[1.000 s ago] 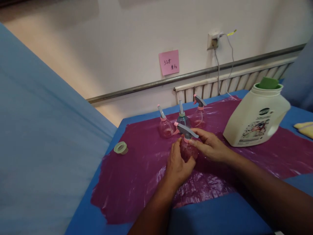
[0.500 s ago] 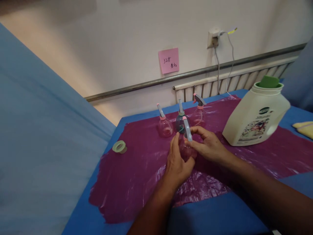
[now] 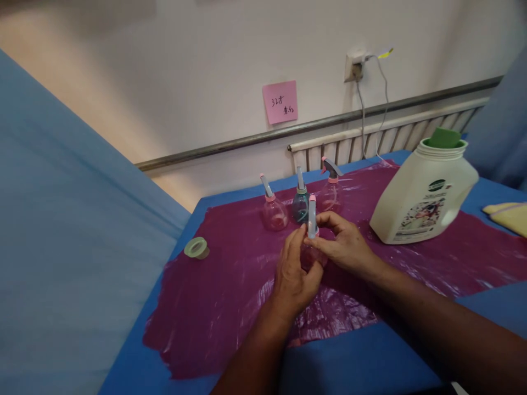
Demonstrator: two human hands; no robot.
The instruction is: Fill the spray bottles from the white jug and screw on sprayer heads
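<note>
A small pink spray bottle [image 3: 312,253] with a grey trigger head [image 3: 312,216] stands on the purple plastic sheet [image 3: 230,307]. My left hand [image 3: 293,274] wraps around the bottle's round body. My right hand [image 3: 343,244] pinches the pink collar under the trigger head. Just behind stand three more spray bottles: a pink one [image 3: 272,211], a teal one [image 3: 300,200] and another pink one [image 3: 331,189].
A large white detergent jug [image 3: 424,195] with its green cap resting in the open mouth stands at the right. A roll of green tape [image 3: 196,248] lies at the sheet's left edge. Yellow cloth [image 3: 508,214] lies at far right. Blue cloth covers the table [image 3: 362,362].
The trigger head has turned under my right hand, from pointing sideways to the right to pointing toward the wall. My left hand kept its hold on the bottle's body.
</note>
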